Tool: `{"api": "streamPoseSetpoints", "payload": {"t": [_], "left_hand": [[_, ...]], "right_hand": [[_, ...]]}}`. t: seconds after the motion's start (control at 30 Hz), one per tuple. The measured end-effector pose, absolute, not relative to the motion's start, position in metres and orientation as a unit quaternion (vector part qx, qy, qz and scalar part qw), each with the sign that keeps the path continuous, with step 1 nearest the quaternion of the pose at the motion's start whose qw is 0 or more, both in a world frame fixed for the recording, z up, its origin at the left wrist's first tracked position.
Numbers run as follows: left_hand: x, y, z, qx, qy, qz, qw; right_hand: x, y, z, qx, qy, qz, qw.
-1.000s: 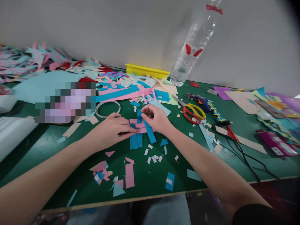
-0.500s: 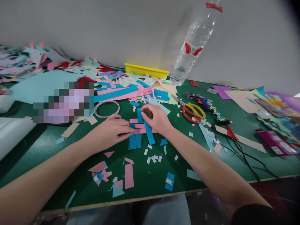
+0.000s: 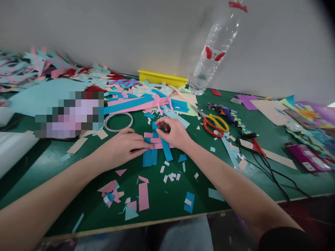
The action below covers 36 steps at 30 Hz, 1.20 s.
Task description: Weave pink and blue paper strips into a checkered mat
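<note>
In the middle of the head view, blue and pink paper strips (image 3: 156,141) lie woven across each other on the green table. My left hand (image 3: 125,143) comes in from the left, its closed fingers holding the left edge of the weave down. Over the upper right of the weave is my right hand (image 3: 173,131), thumb and forefinger pinched at a blue paper strip (image 3: 155,127). Another blue strip (image 3: 167,150) slants down below that hand. The fingers hide part of the crossings.
A ring of tape (image 3: 118,122) and a blurred-out patch are on the left. Scissors (image 3: 215,124), a glue gun (image 3: 227,114) with cables and a purple packet (image 3: 309,157) lie right. Behind stand a plastic bottle (image 3: 209,64) and yellow tray (image 3: 162,78). Paper scraps (image 3: 111,193) litter the front.
Both hands stay at the weave. My right fingertips have shifted very slightly at the top of the blue strip; the whole view has drifted a little.
</note>
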State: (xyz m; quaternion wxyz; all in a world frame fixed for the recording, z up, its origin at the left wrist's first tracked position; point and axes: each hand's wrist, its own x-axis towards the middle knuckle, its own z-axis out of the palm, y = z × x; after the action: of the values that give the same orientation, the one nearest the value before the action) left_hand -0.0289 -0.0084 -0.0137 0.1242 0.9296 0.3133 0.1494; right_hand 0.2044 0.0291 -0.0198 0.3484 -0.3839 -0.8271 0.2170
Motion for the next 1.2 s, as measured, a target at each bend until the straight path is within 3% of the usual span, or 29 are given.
{"api": "streamPoseSetpoints", "payload": {"t": [0.7,1.2], "left_hand": [[-0.0276,-0.0079,-0.0138,0.931,0.311,0.147,0.118],[-0.0287,-0.0079,-0.0166,0.936,0.3,0.155,0.097]], "right_hand": [[0.2062,0.0292,-0.0202,-0.371,-0.849,0.158,0.342],[0.2042,0.0297,-0.0231,-0.381,-0.816,0.25,0.355]]}}
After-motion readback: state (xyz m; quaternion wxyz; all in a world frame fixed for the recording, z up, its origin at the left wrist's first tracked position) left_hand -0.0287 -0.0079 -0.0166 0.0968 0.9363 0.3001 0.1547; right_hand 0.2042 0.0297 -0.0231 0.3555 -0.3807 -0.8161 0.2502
